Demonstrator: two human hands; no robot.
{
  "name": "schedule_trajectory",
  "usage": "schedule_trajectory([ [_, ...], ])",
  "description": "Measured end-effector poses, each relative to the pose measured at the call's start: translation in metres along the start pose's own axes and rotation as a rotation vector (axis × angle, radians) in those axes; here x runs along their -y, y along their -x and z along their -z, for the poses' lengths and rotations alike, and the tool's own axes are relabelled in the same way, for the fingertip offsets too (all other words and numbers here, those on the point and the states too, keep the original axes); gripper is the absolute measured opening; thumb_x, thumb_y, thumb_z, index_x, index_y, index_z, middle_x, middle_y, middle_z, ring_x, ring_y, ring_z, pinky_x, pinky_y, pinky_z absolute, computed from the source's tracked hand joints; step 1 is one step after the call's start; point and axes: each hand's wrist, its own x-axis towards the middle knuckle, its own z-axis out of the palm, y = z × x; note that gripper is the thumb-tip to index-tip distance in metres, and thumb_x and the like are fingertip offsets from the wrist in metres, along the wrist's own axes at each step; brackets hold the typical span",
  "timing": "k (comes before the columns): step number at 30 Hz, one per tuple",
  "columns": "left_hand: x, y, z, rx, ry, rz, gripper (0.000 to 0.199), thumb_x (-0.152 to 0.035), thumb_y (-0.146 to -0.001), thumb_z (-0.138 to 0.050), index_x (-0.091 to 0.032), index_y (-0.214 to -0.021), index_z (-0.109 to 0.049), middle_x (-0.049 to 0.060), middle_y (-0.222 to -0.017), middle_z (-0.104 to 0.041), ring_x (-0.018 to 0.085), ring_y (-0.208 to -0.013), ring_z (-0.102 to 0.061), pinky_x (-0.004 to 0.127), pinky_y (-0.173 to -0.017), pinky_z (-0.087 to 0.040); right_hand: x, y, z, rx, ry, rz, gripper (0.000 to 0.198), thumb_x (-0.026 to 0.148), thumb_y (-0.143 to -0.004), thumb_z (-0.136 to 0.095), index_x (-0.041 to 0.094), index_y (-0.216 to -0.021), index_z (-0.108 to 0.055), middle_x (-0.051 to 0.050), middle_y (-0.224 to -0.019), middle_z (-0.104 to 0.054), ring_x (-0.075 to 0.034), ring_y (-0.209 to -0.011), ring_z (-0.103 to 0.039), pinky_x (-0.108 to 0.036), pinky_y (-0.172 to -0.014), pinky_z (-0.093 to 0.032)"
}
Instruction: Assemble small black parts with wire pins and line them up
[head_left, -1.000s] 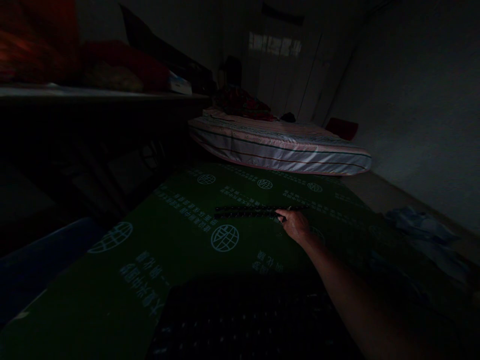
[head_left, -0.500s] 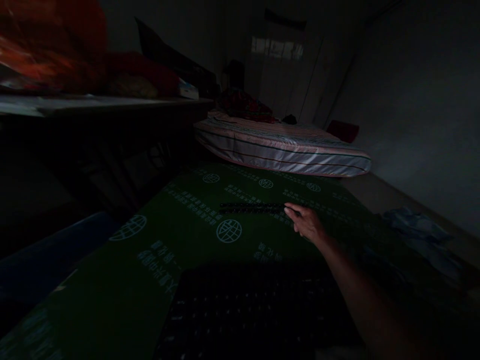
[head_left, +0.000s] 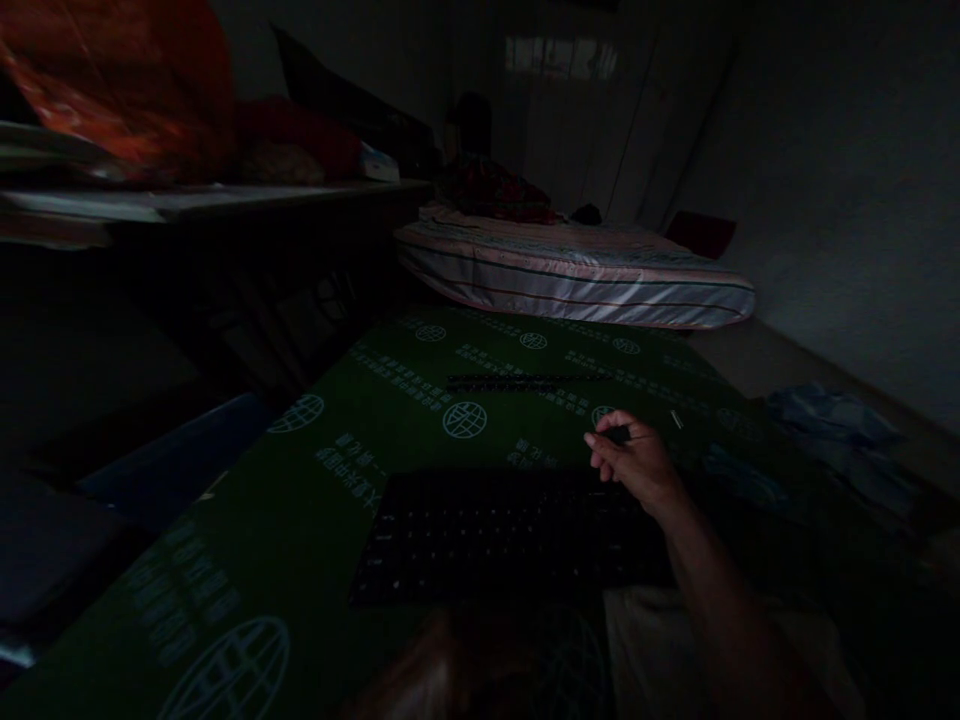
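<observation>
The green board [head_left: 300, 540] is topped by a black keyboard [head_left: 495, 540], its right end partly overlapped by the right hand [head_left: 634, 460]. The left hand [head_left: 431, 668] is blurred nearby; its fingers' state cannot be told. Two dark strips [head_left: 502, 386] are laid beyond. A small dark piece [head_left: 619, 434] is pinched by the right fingers.

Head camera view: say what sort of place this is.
Likely a dim bedroom in a home: a striped mattress, rumpled red cloth on it, and a cluttered tabletop at picture left.
</observation>
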Motion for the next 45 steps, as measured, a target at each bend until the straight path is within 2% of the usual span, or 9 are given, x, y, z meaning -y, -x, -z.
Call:
schedule_trajectory([
  [5,-0.001,-0.01,0.031,-0.187,-0.149,0.046,0.019,-0.029,-0.089,-0.046,-0.02,-0.093,-0.063,0.003,-0.092,-0.065,0.014,-0.078,-0.061,0.028,-0.071,-0.051,0.007,0.009,0.005,0.118,-0.048,-0.007,0.032,0.042,-0.062,-0.069,0.017,-0.073,-0.053,0.003,-0.044,-0.057,-0.007,-0.03,-0.044,-0.016,-0.03,-0.03],
  [8,0.007,-0.027,0.047,-0.336,-0.247,0.078,0.02,-0.026,-0.086,-0.048,-0.019,-0.099,-0.061,0.005,-0.095,-0.065,0.017,-0.083,-0.062,0.026,-0.074,-0.049,0.006,0.012,0.0,0.181,-0.08,-0.02,0.035,0.048,-0.066,-0.065,0.016,-0.074,-0.054,0.002,-0.046,-0.058,-0.007,-0.03,-0.045,-0.016,-0.03,-0.029],
  [10,0.015,-0.04,0.053,-0.494,-0.449,0.073,0.019,-0.025,-0.083,-0.049,-0.017,-0.094,-0.063,0.005,-0.092,-0.066,0.018,-0.082,-0.063,0.027,-0.072,-0.05,0.003,0.014,-0.007,0.229,-0.093,-0.032,0.038,0.052,-0.07,-0.06,0.016,-0.076,-0.054,0.001,-0.047,-0.06,-0.007,-0.031,-0.046,-0.016,-0.031,-0.03],
  [12,0.024,-0.051,0.054,-0.54,-0.575,0.06,0.021,-0.025,-0.083,-0.048,-0.016,-0.094,-0.063,0.007,-0.096,-0.066,0.02,-0.086,-0.063,0.03,-0.076,-0.051,0.001,0.017,-0.014,0.275,-0.071,-0.031,0.039,0.054,-0.073,-0.056,0.015,-0.078,-0.055,0.001,-0.047,-0.06,-0.007,-0.031,-0.047,-0.016,-0.031,-0.031],
  [16,0.043,-0.062,0.046,-0.542,-0.713,0.025,0.024,-0.023,-0.083,-0.047,-0.014,-0.097,-0.064,0.012,-0.112,-0.062,0.024,-0.101,-0.059,0.037,-0.086,-0.049,0.0,0.021,-0.025,0.319,0.074,-0.012,0.033,0.049,-0.075,-0.054,0.015,-0.077,-0.056,0.002,-0.045,-0.058,-0.006,-0.03,-0.043,-0.016,-0.034,-0.032],
  [26,0.057,-0.058,0.03,-0.465,-0.759,-0.012,0.02,-0.019,-0.083,-0.048,-0.015,-0.098,-0.061,0.01,-0.11,-0.063,0.022,-0.098,-0.059,0.038,-0.089,-0.046,0.004,0.029,-0.035,0.288,0.305,0.052,0.022,0.037,-0.076,-0.049,0.017,-0.07,-0.056,0.005,-0.042,-0.05,-0.007,-0.033,-0.039,-0.017,-0.036,-0.031],
  [38,0.056,-0.058,0.026,-0.45,-0.76,0.016,0.017,-0.018,-0.083,-0.049,-0.016,-0.093,-0.063,0.009,-0.109,-0.063,0.023,-0.098,-0.059,0.038,-0.088,-0.045,0.001,0.033,-0.047,0.237,0.598,0.372,0.018,0.029,-0.074,-0.048,0.019,-0.062,-0.057,0.003,-0.047,-0.048,-0.009,-0.044,-0.041,-0.021,-0.047,-0.031],
  [42,0.056,-0.059,0.027,-0.44,-0.764,0.032,0.017,-0.018,-0.082,-0.05,-0.016,-0.091,-0.064,0.009,-0.109,-0.064,0.023,-0.097,-0.059,0.039,-0.089,-0.046,-0.004,0.029,-0.045,0.227,0.496,0.293,0.018,0.033,-0.074,-0.05,0.019,-0.064,-0.056,0.003,-0.047,-0.048,-0.009,-0.043,-0.041,-0.02,-0.044,-0.03],
  [45,0.057,-0.06,0.027,-0.443,-0.771,0.032,0.018,-0.018,-0.082,-0.05,-0.016,-0.092,-0.064,0.009,-0.108,-0.064,0.023,-0.098,-0.059,0.039,-0.09,-0.045,-0.01,0.028,-0.042,0.236,0.402,0.198,0.021,0.039,-0.07,-0.056,0.019,-0.065,-0.055,0.006,-0.042,-0.04,-0.008,-0.038,-0.034,-0.019,-0.038,-0.024],
])
